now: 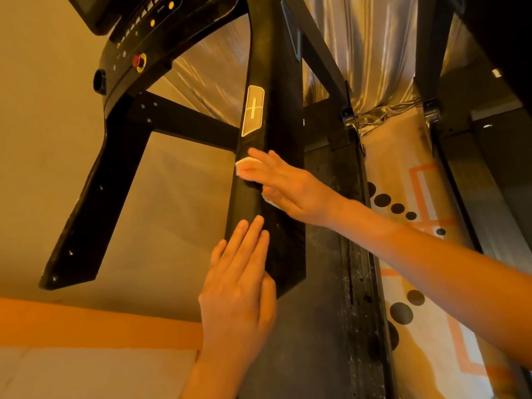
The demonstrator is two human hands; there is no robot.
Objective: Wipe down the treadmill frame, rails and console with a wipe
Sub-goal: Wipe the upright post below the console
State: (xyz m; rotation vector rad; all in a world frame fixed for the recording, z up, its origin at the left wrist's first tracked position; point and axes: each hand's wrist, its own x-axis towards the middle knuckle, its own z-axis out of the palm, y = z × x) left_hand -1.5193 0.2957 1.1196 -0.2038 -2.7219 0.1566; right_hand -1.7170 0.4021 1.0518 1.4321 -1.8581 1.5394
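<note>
Dead centre of the view, a black treadmill rail (270, 96) runs from 12 down to 6 o'clock. My right hand (288, 185) comes in from 4 o'clock and lies flat across it with the fingers straight, not clenched, pressing the white wipe (241, 165) onto the rail. One corner of the wipe pokes out past the fingertips and another bit shows under the thumb. It sits just below the silver badge (252, 110). My left hand (239, 286), at about 6 o'clock, also lies flat with relaxed fingers on the lower part of the same rail, holding nothing. The console (135, 33) with its red stop button (138, 60) is up at 11 o'clock, and a second rail (95, 203) slants down toward 8. A patterned mat (426, 326) with black dots lies at 4 o'clock.
</note>
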